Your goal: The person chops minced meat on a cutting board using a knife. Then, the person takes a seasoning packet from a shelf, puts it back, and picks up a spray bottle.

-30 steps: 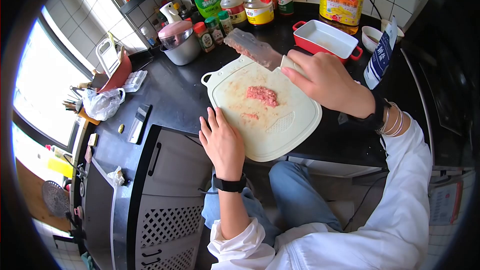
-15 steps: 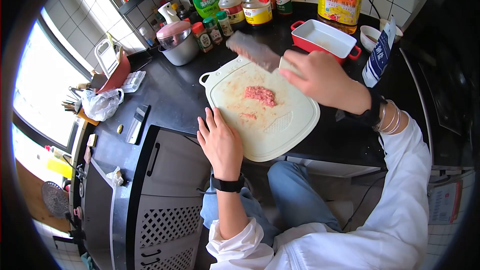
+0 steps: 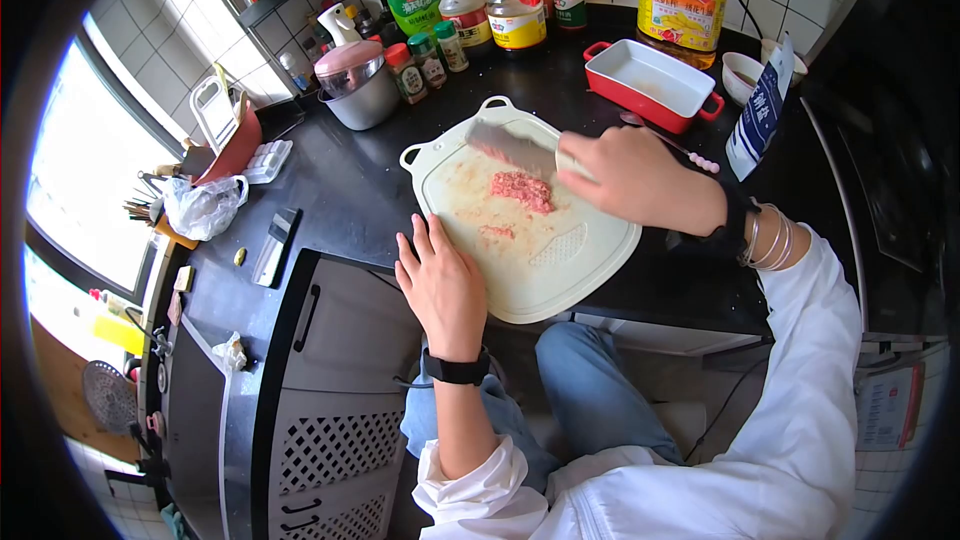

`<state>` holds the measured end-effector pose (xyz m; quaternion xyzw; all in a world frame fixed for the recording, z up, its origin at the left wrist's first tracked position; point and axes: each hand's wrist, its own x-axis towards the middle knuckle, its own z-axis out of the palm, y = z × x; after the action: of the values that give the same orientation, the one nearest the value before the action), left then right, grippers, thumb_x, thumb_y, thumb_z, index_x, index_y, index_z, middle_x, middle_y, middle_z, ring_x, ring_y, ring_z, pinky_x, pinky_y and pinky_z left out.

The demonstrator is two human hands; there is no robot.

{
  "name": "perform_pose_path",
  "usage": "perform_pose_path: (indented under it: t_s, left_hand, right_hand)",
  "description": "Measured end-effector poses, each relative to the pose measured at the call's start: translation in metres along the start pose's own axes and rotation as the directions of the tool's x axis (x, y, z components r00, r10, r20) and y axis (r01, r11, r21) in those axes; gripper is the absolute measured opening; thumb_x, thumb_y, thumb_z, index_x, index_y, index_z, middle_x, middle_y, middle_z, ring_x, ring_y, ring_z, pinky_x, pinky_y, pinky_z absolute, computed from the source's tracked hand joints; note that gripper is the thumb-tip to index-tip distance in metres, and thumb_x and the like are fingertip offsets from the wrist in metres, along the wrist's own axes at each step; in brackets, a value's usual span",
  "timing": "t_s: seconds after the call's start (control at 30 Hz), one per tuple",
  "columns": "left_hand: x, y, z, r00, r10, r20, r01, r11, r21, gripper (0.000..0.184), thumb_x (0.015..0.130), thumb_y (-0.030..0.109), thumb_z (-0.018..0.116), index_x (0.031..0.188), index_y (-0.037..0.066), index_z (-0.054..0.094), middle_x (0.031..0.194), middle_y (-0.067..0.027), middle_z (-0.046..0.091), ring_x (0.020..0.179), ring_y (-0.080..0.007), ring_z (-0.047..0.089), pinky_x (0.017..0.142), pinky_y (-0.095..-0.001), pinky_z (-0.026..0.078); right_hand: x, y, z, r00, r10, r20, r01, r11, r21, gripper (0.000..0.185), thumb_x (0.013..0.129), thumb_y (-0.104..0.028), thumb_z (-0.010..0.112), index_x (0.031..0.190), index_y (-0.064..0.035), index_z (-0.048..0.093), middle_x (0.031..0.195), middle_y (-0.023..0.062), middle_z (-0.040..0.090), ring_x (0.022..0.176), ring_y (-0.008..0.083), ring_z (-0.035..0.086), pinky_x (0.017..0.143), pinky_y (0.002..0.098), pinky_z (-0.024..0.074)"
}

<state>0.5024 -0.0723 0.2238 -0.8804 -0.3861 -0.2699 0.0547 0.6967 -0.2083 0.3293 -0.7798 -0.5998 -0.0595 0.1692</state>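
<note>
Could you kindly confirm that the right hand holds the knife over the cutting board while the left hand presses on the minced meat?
Not quite: the head view shows the left hand at the left edge of the cutting board, apart from the minced meat. The right hand does hold the knife over the board.

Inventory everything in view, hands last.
Cutting board: 1, cream, on black counter
Minced meat: 1 heap plus scraps, pink, on board
Cleaver: 1, grey, over board
Baking dish: 1, red and white, behind board
Container: 1, pink and grey, back left
Jars: 3, red or green topped, back
Bottles: several, mixed, along back
Packet: 1, blue and white, right
Bowl: 1 or more, white, by packet
Clutter: uncounted, mixed, far left
Left hand: 1, black wristband, at board edge
Right hand: 1, black wristband, gripping cleaver
</note>
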Motion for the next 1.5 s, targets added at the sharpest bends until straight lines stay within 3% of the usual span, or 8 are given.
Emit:
perform_pose_path:
  t_s: [0.13,0.33,0.53,0.63,0.83,1.03,1.33,1.5]
  left_hand:
    - [0.000,0.000,0.000,1.000,0.004,-0.004,-0.004,1.000,-0.007,0.044,0.094,0.013,0.047,0.136,0.002,0.047,0.141,-0.0186,0.048,0.131,-0.0384,0.044,0.108,-0.0468,0.034]
    - [0.000,-0.001,0.001,1.000,-0.001,0.001,0.001,1.000,-0.006,0.044,0.093,0.013,0.047,0.136,0.002,0.047,0.142,-0.0186,0.048,0.131,-0.0384,0.044,0.108,-0.0467,0.034]
    - [0.000,-0.001,0.001,1.000,-0.001,0.010,0.001,1.000,0.008,0.049,0.089,0.013,0.051,0.137,0.001,0.047,0.143,-0.0156,0.047,0.133,-0.0373,0.041,0.107,-0.0482,0.035]
    - [0.000,-0.001,0.003,1.000,-0.001,0.004,0.001,1.000,0.012,0.050,0.089,0.013,0.052,0.137,0.001,0.047,0.143,-0.0157,0.047,0.133,-0.0377,0.042,0.107,-0.0482,0.035]
    - [0.000,-0.001,0.001,1.000,0.000,0.012,0.000,1.000,0.008,0.050,0.089,0.013,0.052,0.137,0.001,0.047,0.143,-0.0162,0.047,0.133,-0.0385,0.041,0.107,-0.0490,0.035]
    - [0.000,-0.001,0.001,1.000,0.003,0.005,-0.003,1.000,0.008,0.050,0.089,0.013,0.052,0.137,0.001,0.047,0.143,-0.0162,0.047,0.132,-0.0381,0.042,0.108,-0.0476,0.034]
    - [0.000,0.000,0.000,1.000,0.001,-0.004,-0.002,1.000,-0.008,0.045,0.092,0.012,0.047,0.136,0.002,0.047,0.142,-0.0183,0.048,0.132,-0.0382,0.043,0.109,-0.0469,0.033]
    - [0.000,0.001,-0.001,1.000,-0.006,0.005,0.006,1.000,0.000,0.044,0.092,0.012,0.047,0.135,0.002,0.047,0.141,-0.0186,0.048,0.131,-0.0383,0.043,0.108,-0.0474,0.034]
  right_hand:
    - [-0.002,0.015,0.018,0.979,-0.105,0.174,0.111,0.994,-0.020,0.022,0.084,-0.023,0.060,0.087,-0.0020,0.063,0.068,0.0203,0.063,0.065,0.0395,0.065,0.061,0.0493,0.0507]
    - [0.001,0.004,0.002,0.977,-0.036,-0.210,0.053,0.996,0.074,0.022,0.084,-0.023,0.061,0.088,-0.0021,0.063,0.065,0.0193,0.063,0.064,0.0391,0.065,0.060,0.0496,0.0509]
    - [-0.004,0.012,0.019,0.983,-0.096,0.159,0.111,0.990,-0.086,0.022,0.085,-0.025,0.060,0.086,-0.0028,0.064,0.068,0.0202,0.065,0.064,0.0403,0.065,0.060,0.0499,0.0516]
    - [0.000,0.019,0.021,0.984,-0.089,0.157,0.097,0.994,-0.042,0.022,0.087,-0.025,0.060,0.086,-0.0030,0.059,0.064,0.0218,0.059,0.066,0.0409,0.062,0.060,0.0493,0.0471]
    - [0.003,0.006,-0.014,0.990,0.022,-0.141,-0.007,0.994,0.106,0.026,0.087,-0.026,0.056,0.085,-0.0013,0.063,0.075,0.0211,0.066,0.073,0.0408,0.066,0.066,0.0489,0.0517]
    - [0.000,0.016,0.020,0.980,-0.060,0.191,0.058,0.998,0.013,0.026,0.085,-0.026,0.057,0.080,-0.0012,0.064,0.072,0.0201,0.065,0.072,0.0395,0.066,0.064,0.0490,0.0516]
    - [0.002,0.005,-0.016,0.989,0.048,-0.143,-0.029,0.990,0.137,0.027,0.086,-0.028,0.059,0.094,-0.0027,0.064,0.071,0.0184,0.066,0.070,0.0376,0.066,0.065,0.0481,0.0519]
    - [-0.001,0.012,0.015,0.991,-0.048,0.121,0.054,0.998,-0.042,0.023,0.083,-0.024,0.060,0.088,-0.0017,0.064,0.067,0.0203,0.064,0.067,0.0376,0.065,0.061,0.0477,0.0521]
